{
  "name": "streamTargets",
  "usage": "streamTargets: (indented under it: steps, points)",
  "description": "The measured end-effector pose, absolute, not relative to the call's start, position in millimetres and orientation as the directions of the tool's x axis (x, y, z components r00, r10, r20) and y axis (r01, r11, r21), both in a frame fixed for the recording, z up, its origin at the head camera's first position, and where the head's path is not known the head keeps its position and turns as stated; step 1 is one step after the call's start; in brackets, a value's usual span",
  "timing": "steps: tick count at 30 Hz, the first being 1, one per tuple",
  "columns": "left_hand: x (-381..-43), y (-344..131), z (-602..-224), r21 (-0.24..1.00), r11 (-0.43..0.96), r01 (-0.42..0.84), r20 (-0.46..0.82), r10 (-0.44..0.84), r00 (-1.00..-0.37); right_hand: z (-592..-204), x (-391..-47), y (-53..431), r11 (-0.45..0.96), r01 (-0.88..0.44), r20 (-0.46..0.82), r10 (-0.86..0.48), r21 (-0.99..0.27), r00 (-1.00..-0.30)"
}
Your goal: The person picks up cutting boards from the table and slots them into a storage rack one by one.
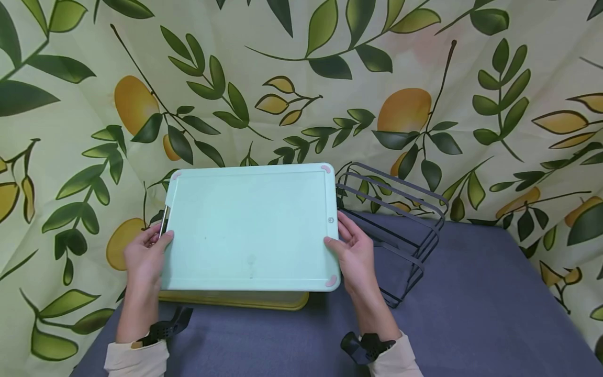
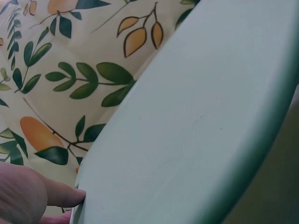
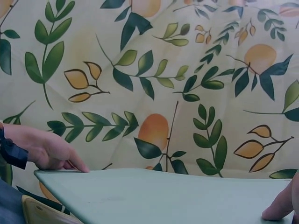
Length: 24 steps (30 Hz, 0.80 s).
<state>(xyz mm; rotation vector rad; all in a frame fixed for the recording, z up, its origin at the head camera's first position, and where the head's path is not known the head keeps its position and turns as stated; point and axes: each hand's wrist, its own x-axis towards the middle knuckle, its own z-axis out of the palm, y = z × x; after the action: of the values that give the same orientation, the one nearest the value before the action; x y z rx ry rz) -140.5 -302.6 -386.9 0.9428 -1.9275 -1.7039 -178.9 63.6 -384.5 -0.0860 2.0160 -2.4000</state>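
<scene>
A mint-green cutting board [image 1: 249, 225] with pink corner pads is held up above the table, its broad face toward the head camera. My left hand [image 1: 147, 256] grips its left edge beside a slim metallic strip, thumb on the near face. At the opposite edge, my right hand [image 1: 357, 256] pinches the board, thumb in front and fingers behind. In the left wrist view, the pale board face [image 2: 187, 121] hides most of the scene. Beneath it, a second board with a yellow rim [image 1: 235, 302] is mostly covered.
On the right stands a black wire rack [image 1: 400, 183], partly behind the green board. A blue-grey cloth [image 1: 490, 293] covers the table. Behind it hangs a curtain [image 1: 339, 89] printed with leaves and fruit.
</scene>
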Motion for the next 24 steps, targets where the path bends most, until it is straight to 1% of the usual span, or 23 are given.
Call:
streamTargets:
  steps: [3,10,24]
  points:
    - [-142.2,-299.6,-386.3,0.981,0.02,-0.195,-0.124,-0.707,-0.697,-383.0,-179.6,66.4,-0.175,-0.034,0.04,-0.032,-0.984,-0.999]
    - [-141.7,-293.1,-384.6,0.984,0.022,-0.177,-0.11,-0.707,-0.699,-379.8,-180.9,72.8,-0.178,-0.017,0.025,-0.043,-0.984,-0.999]
    - [-142.1,-284.1,-383.6,0.984,0.027,-0.175,-0.106,-0.701,-0.705,-377.5,-182.1,81.3,-0.142,-0.006,0.009,-0.022,-0.99,-1.0]
